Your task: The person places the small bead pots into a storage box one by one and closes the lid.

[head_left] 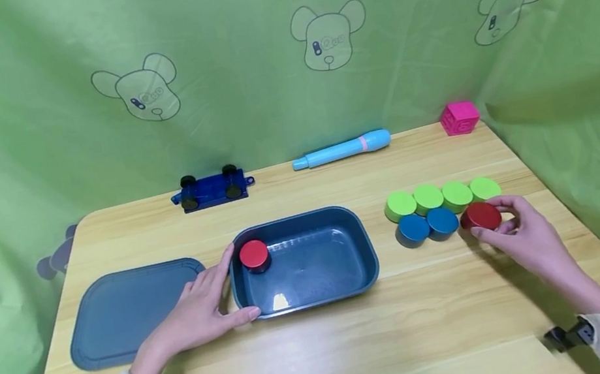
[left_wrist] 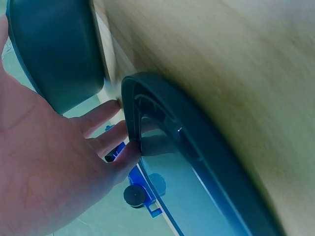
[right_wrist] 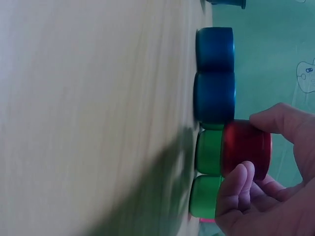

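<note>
My right hand (head_left: 528,235) pinches a dark red cylinder (right_wrist: 246,150) between thumb and fingers, raised off the table beside two blue cylinders (head_left: 427,226). A row of several green cylinders (head_left: 443,197) stands just behind these. At the left end of a dark blue open box (head_left: 311,307), my left hand (head_left: 196,313) rests with fingers spread, thumb along the front corner and index finger at the left rim. Inside the box, near its back left corner, stands another red cylinder (head_left: 255,256). Part of the left rim is hidden by the hand.
A flat blue-grey lid (head_left: 125,315) lies left of the box, partly behind the left hand. Along the back edge are an upturned blue toy wagon (head_left: 211,190), a light blue pen-like stick (head_left: 341,150) and a pink cube (head_left: 459,118). Green curtain surrounds the wooden table (head_left: 330,367).
</note>
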A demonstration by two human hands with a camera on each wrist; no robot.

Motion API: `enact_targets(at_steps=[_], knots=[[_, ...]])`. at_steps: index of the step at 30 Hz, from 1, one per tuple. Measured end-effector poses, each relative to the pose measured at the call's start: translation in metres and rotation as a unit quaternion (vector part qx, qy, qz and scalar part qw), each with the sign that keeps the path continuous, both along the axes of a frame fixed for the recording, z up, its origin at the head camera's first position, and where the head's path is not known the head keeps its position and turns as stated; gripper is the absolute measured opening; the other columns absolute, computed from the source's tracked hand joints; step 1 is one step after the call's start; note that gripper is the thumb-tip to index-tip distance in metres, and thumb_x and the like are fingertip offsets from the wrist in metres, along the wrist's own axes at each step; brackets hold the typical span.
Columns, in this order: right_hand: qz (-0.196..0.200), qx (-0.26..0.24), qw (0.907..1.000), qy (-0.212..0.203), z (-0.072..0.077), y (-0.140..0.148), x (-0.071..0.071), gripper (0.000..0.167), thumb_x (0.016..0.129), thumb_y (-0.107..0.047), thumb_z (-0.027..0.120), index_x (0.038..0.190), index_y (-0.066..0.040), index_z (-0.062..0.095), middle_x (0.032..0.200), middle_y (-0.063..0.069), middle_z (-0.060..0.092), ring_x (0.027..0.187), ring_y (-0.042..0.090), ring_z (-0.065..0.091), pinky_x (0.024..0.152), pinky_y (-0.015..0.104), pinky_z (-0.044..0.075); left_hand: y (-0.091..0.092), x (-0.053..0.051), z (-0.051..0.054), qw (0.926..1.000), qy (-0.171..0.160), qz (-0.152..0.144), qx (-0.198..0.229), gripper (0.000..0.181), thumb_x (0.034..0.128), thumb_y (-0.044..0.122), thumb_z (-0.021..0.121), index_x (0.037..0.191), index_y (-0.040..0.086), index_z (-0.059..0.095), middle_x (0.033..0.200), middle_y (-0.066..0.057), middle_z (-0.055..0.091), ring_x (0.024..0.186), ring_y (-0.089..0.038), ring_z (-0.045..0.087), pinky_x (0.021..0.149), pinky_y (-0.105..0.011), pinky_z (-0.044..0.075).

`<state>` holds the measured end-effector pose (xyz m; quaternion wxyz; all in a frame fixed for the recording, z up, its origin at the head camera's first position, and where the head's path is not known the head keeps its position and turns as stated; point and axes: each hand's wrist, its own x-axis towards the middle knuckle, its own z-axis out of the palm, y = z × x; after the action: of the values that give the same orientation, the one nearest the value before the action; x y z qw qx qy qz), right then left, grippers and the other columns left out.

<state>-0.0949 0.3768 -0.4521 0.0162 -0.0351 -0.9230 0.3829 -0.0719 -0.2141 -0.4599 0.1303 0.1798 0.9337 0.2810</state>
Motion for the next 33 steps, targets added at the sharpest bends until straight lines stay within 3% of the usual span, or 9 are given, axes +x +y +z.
enact_targets(at_steps=[8, 19, 33], knots=[[-0.007, -0.027, 0.9992, 0.030, 0.011, -0.012, 0.005, 0.070, 0.099, -0.025, 0.085, 0.153, 0.001, 0.049, 0.119, 0.016, 0.059, 0.090, 0.013, 0.055, 0.061, 0.020, 0.051, 0.000, 0.001, 0.001, 1.0000, -0.005, 0.003, -0.001, 0.120, 0.0925, 0.079, 0.069, 0.177, 0.033, -0.002, 0.172, -0.018, 0.037, 0.155, -0.050, 0.034, 0.119, -0.080, 0.018], [0.013, -0.077, 0.9941, 0.075, 0.026, -0.045, 0.004, 0.065, 0.098, -0.010, 0.085, 0.151, 0.002, 0.051, 0.117, 0.005, 0.062, 0.087, 0.010, 0.059, 0.065, 0.015, 0.052, 0.000, 0.000, 0.002, 1.0000, -0.001, -0.001, 0.000, 0.120, 0.0930, 0.078, 0.069, 0.177, 0.031, -0.002, 0.171, -0.018, 0.038, 0.155, -0.049, 0.035, 0.119, -0.079, 0.021], [0.075, -0.127, 0.9860, 0.077, 0.043, -0.103, -0.012, 0.060, 0.098, -0.010, 0.084, 0.148, 0.000, 0.053, 0.114, 0.014, 0.062, 0.082, 0.016, 0.060, 0.068, 0.017, 0.052, 0.000, 0.001, 0.001, 1.0000, -0.001, -0.001, 0.001, 0.120, 0.0929, 0.077, 0.070, 0.177, 0.033, -0.004, 0.172, -0.019, 0.037, 0.155, -0.050, 0.034, 0.119, -0.080, 0.019]])
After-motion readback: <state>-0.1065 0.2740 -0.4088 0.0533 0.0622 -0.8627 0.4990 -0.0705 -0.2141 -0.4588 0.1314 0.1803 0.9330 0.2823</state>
